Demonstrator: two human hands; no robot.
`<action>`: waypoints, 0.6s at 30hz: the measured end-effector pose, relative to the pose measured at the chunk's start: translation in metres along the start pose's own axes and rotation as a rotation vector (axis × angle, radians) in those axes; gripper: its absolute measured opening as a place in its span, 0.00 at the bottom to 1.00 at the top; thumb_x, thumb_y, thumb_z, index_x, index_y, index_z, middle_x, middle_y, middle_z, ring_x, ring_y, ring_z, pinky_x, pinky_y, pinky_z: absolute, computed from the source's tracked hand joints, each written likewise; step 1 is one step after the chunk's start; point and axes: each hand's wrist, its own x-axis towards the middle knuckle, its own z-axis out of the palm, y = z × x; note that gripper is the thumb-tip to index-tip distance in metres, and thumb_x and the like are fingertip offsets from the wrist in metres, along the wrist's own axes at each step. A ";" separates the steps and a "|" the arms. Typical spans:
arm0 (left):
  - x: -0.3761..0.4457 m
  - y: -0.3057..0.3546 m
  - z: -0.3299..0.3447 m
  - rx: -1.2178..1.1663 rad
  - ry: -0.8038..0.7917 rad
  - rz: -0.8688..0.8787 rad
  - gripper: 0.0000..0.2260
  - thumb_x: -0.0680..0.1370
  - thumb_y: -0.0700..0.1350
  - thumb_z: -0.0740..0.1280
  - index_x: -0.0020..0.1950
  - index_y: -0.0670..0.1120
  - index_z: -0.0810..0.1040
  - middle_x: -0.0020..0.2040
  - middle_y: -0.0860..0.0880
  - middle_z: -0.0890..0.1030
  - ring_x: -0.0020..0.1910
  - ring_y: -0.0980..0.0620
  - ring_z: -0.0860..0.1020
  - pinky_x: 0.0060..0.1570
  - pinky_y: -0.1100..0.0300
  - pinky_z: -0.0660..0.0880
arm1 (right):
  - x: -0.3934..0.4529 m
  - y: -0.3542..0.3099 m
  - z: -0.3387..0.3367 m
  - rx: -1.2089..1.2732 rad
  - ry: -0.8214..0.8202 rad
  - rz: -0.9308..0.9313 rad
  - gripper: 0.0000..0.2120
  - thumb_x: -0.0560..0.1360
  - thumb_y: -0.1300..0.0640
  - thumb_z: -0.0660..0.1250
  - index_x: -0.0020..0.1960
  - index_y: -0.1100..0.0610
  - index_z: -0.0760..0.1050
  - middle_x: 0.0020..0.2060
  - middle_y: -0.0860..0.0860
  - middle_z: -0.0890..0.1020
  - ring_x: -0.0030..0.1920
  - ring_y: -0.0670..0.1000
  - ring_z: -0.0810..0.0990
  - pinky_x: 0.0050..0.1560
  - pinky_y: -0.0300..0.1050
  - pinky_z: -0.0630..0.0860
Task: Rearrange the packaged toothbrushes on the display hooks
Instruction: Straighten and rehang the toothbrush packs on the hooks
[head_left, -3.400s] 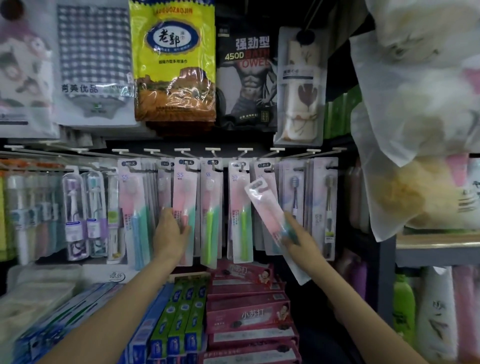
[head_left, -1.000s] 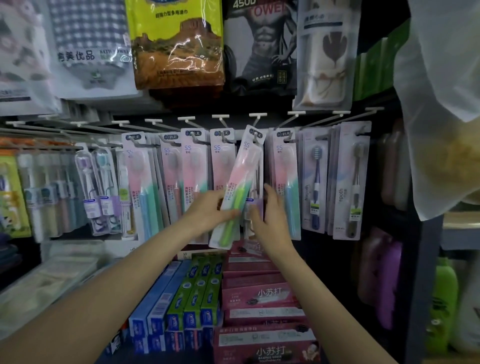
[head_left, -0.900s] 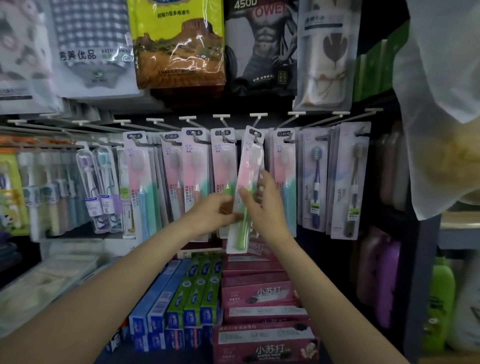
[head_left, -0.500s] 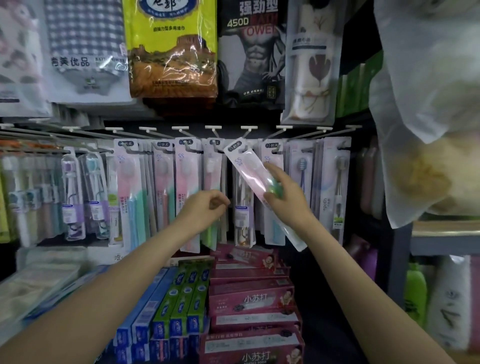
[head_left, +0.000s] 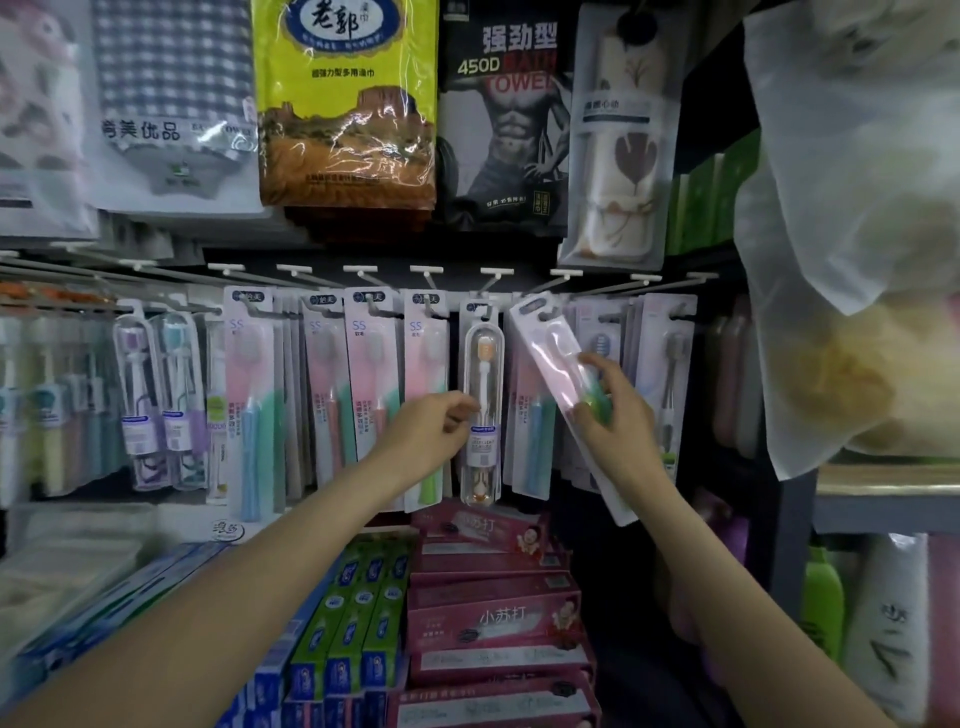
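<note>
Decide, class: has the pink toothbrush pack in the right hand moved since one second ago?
Yes. The pink pack has shifted right, from the middle hook to the hook beyond the clear-cased toothbrush.
</note>
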 end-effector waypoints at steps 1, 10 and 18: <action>0.000 0.000 0.001 0.007 0.006 0.003 0.15 0.78 0.37 0.62 0.64 0.44 0.74 0.59 0.48 0.78 0.55 0.54 0.75 0.51 0.68 0.68 | 0.001 0.000 0.001 0.001 0.003 0.017 0.23 0.76 0.66 0.61 0.67 0.48 0.66 0.64 0.52 0.71 0.60 0.51 0.72 0.58 0.45 0.71; -0.016 -0.017 -0.005 0.148 0.334 0.115 0.13 0.77 0.35 0.61 0.59 0.46 0.77 0.52 0.51 0.74 0.51 0.54 0.73 0.54 0.62 0.70 | -0.017 0.000 0.037 -0.145 0.239 -0.109 0.19 0.76 0.63 0.63 0.65 0.61 0.67 0.61 0.57 0.65 0.61 0.51 0.67 0.60 0.35 0.62; -0.039 -0.044 -0.006 0.364 0.275 0.104 0.19 0.75 0.33 0.62 0.64 0.47 0.75 0.62 0.44 0.68 0.64 0.47 0.65 0.66 0.56 0.61 | -0.021 -0.003 0.107 -0.199 -0.121 0.130 0.30 0.76 0.55 0.66 0.70 0.65 0.55 0.66 0.60 0.67 0.64 0.57 0.69 0.56 0.42 0.68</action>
